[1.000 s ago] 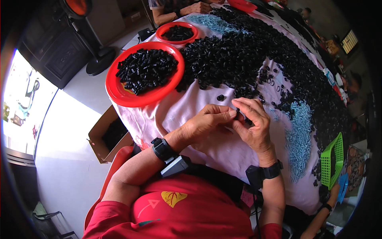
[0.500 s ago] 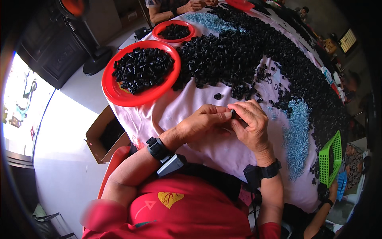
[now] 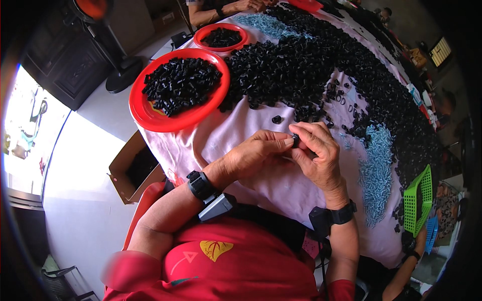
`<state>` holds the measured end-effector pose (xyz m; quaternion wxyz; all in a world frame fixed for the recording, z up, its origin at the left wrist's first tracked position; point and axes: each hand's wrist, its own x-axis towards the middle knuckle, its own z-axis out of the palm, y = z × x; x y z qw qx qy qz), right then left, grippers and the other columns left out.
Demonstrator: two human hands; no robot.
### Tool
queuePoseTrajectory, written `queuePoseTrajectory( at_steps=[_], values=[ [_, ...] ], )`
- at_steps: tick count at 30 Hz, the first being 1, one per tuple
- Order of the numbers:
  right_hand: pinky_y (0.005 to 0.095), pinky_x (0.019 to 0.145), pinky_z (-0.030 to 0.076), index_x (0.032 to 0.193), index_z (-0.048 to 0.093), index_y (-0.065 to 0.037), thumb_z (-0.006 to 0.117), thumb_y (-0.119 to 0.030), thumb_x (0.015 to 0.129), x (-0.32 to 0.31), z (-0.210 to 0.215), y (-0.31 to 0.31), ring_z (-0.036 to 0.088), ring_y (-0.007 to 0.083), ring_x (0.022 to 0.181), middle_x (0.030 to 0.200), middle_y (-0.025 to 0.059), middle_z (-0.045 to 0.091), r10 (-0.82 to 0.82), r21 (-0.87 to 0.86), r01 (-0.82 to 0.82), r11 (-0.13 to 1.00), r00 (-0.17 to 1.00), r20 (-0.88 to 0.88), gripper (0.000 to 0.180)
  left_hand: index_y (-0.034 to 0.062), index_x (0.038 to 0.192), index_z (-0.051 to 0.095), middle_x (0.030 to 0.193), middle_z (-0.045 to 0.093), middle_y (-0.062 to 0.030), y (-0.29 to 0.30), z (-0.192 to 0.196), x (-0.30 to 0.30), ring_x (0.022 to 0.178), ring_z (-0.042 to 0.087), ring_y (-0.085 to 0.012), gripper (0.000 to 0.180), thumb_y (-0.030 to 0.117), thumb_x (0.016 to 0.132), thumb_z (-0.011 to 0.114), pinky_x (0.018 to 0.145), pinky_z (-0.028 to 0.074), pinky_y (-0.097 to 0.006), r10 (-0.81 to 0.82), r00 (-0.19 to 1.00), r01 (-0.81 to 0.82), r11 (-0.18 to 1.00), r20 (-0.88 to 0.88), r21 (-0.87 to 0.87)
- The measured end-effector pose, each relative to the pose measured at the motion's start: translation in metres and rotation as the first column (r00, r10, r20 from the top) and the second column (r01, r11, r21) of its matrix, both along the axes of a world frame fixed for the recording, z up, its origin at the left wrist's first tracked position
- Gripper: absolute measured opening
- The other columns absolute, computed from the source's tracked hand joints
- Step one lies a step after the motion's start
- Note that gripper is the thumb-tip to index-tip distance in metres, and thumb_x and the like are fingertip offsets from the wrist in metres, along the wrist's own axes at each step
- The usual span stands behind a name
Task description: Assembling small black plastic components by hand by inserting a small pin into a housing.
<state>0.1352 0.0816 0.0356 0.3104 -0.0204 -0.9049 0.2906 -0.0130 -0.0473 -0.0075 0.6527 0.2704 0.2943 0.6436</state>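
Landmark: the large red plate [image 3: 143,114], heaped with black parts, is taken as the point from which places are told.
Part in work: one small black part [image 3: 295,141] is held above the cloth-covered desk [image 3: 221,131], to the right of the large red plate and nearer the wearer.
Left grip: the left hand [image 3: 256,153] is closed, the black part being pinched at the thumb tip.
Right grip: the right hand [image 3: 319,155] is also closed on that part, from the side farther from the large red plate.
Step in hand: a two-handed fitting or trimming of a single part is judged to be under way; which of these cannot be told, as the detail is hidden by fingers.
Next move: a steady left pinch would be called for while the right fingertips turn or press; only once the part is finished should it be let go.
Loose part: a lone black piece [image 3: 276,120] is seen right of the large red plate, just beyond the hands.
Black pile: the main pile [image 3: 281,70] is spread just to the right of the large red plate.
Blue pieces: a pale blue heap [image 3: 376,175] is laid well to the right of the large red plate; whether one is used in the held part cannot be told.
Second plate: a smaller red plate [image 3: 244,37], also filled with black parts, is set just beyond the large one.
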Motion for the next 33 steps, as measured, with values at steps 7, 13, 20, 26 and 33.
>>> queuePoseTrajectory(
  at_steps=[7,13,20,26,33],
  values=[
    [0.0395,0.078,0.056,0.112,0.07,0.001,0.071,0.005,0.072,-0.008,0.0,0.001,0.065,0.0307,0.09,0.104,0.0133,0.07,-0.004,0.252,0.028,0.967,0.996,-0.094,0.04,-0.0015,0.122,0.065,0.114,0.07,-0.0083,-0.002,0.003,0.0,0.105,0.067,-0.0156,0.035,0.028,0.105,0.058,0.098,0.053,-0.032,0.041,0.998,-0.043,0.998,-0.039,-0.05],
    [0.0399,0.084,0.054,0.122,0.068,-0.001,0.075,0.0,0.074,-0.003,0.0,0.006,0.065,0.0323,0.096,0.112,0.0154,0.069,-0.028,0.141,0.029,0.99,1.0,-0.012,0.048,0.0011,0.12,0.067,0.11,0.071,-0.0066,0.004,0.008,0.007,0.099,0.067,-0.015,0.036,0.032,0.104,0.057,0.09,0.054,-0.031,0.101,0.978,-0.117,0.99,-0.184,-0.073],
    [0.0372,0.063,0.048,0.102,0.072,0.001,0.072,-0.015,0.091,0.016,0.001,0.028,0.065,0.0278,0.078,0.085,0.0144,0.071,-0.26,-0.009,0.273,0.962,0.924,0.282,0.019,0.0083,0.113,0.063,0.103,0.07,-0.0064,-0.016,0.045,-0.05,0.084,0.065,-0.0156,0.042,0.047,0.103,0.05,0.078,0.05,-0.028,0.696,0.718,-0.696,0.718,-0.01,-0.015],
    [0.0383,0.071,0.052,0.103,0.073,0.002,0.063,-0.01,0.095,-0.001,-0.002,0.025,0.065,0.0309,0.081,0.094,0.0144,0.073,-0.25,0.096,0.247,0.964,0.968,0.017,0.017,-0.0082,0.125,0.054,0.124,0.065,-0.0256,-0.044,0.025,-0.122,0.111,0.068,-0.0269,0.051,0.038,0.103,0.058,0.097,0.056,-0.032,0.668,0.588,-0.734,0.678,0.455,-0.046],
    [0.0389,0.074,0.053,0.105,0.073,0.001,0.065,-0.007,0.093,0.014,-0.006,0.043,0.067,0.0316,0.087,0.097,0.0143,0.073,-0.438,0.153,0.418,0.895,0.889,0.13,0.017,0.0029,0.121,0.06,0.103,0.07,-0.0086,-0.023,0.028,-0.079,0.092,0.068,-0.0166,0.029,0.026,0.105,0.053,0.08,0.055,-0.027,0.561,0.813,-0.569,0.822,0.157,0.005]
  ],
)
